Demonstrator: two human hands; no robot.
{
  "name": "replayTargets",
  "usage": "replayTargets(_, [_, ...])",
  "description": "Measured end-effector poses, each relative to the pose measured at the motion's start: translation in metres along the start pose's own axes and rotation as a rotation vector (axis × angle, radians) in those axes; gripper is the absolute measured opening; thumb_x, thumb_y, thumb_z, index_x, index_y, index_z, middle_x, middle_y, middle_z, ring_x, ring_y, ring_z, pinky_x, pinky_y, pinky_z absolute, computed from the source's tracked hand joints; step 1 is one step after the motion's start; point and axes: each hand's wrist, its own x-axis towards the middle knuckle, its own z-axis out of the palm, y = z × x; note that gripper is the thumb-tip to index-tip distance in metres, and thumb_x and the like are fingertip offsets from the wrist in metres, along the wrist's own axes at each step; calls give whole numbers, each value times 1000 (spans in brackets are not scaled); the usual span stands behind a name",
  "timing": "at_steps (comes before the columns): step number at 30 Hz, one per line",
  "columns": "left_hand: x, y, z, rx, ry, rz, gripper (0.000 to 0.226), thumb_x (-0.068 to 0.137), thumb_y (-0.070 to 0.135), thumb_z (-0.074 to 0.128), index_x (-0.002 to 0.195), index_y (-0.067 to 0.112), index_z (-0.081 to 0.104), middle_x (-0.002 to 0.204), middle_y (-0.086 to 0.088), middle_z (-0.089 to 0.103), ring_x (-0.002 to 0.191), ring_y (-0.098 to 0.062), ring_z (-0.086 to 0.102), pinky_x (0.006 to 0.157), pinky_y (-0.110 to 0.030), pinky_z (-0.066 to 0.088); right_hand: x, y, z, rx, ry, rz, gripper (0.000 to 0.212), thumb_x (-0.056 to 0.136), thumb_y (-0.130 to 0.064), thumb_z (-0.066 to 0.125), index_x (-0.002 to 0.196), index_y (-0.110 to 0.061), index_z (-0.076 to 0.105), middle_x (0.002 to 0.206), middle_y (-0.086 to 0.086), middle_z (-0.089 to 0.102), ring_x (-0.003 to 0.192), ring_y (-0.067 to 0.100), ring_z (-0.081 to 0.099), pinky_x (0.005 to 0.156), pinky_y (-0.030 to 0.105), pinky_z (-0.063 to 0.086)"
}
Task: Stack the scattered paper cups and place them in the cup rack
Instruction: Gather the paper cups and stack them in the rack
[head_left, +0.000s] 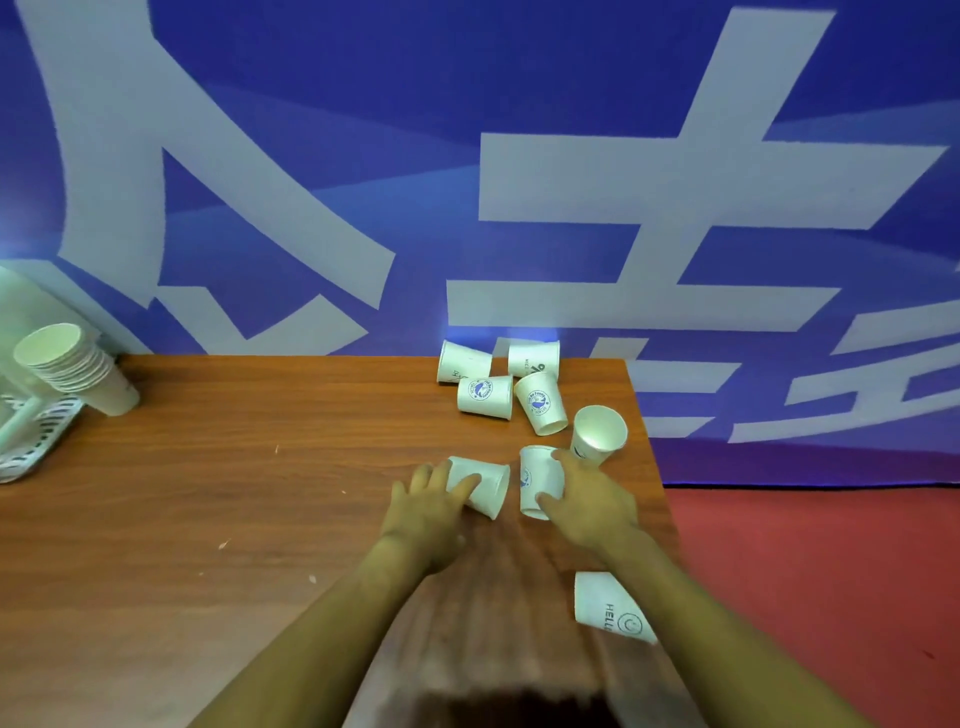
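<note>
Surroundings: stacked cups (72, 366) lay on a white rack (31, 431) at far left of the counter (208, 493).
Cups: white, printed, scattered right of centre.
Left hand (434, 501): grip curled around a tipped cup (485, 486).
Right hand (589, 499): grip clasped another cup (537, 480).

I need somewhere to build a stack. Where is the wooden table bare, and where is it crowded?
Bare wood runs across the brown wooden table, between the stacked white paper cups on the white rack at far left and the left hand. Crowded: the scattered white paper cups at the far right corner, around both hands; the right hand grips one.
</note>
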Motion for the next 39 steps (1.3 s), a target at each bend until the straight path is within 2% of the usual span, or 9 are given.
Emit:
replayTargets(10, [64,11,13,38,-67,30,78,90,49,50,150,35,3,159,-8,-7,146,-31,1,112,-53,18,48,-11,21,-44,-20,95,65,88,-52,51,141,-25,25,139,7,40,119,30,50,89,37,45])
replayTargets(16, [81,5,32,-50,-37,-7,77,84,46,58,147,32,16,152,-1,22,141,-27,17,109,-48,24,64,-10,36,-4,-91,103,70,89,-50,52,144,-22,20,140,7,39,120,28,52,89,36,45])
replayTargets(21, [81,-2,33,-136,51,-7,71,81,47,60,141,27,29,144,3,33,134,-23,29,104,-42,30,64,-16,33,1,-90,79,67,88,-48,53,142,-22,22,138,5,40,117,27,54,86,36,47])
replayTargets(25, [72,-13,18,-314,64,-30,69,78,45,63,137,28,32,137,6,42,126,-22,39,102,-39,30,57,-21,22,45,-42,6,69,88,-44,55,144,-25,20,139,2,40,123,23,46,88,37,46])
replayTargets(29, [39,-34,11,-561,215,-74,73,72,41,69,136,32,34,131,11,50,120,-21,48,100,-39,36,35,-33,13,182,-35,-151,80,86,-39,59,148,-36,10,146,-6,34,131,17,39,92,37,46])
replayTargets(32, [9,-52,15,-735,320,-134,68,65,34,75,126,31,44,117,12,54,111,-22,51,88,-35,43,16,-46,11,268,16,-201,83,82,-33,63,148,-36,13,147,-6,32,126,20,45,92,38,47])
replayTargets(35, [-20,-72,24,-756,441,-194,59,60,38,76,113,29,50,102,10,51,104,-22,49,79,-31,35,-3,-63,15,304,43,-257,89,78,-29,67,148,-35,13,144,-6,31,124,20,47,91,34,47])
replayTargets(37, [-38,-87,26,-755,481,-204,52,60,39,76,102,34,46,96,12,50,99,-22,48,75,-28,30,-15,-77,18,309,52,-279,90,77,-27,70,148,-35,15,138,-6,34,119,18,49,87,30,46])
replayTargets(39, [-53,-105,23,-809,483,-189,51,57,43,74,99,39,45,96,14,54,96,-20,51,73,-32,38,-24,-92,21,323,51,-285,87,77,-27,70,147,-34,19,138,-7,36,122,16,47,92,28,44])
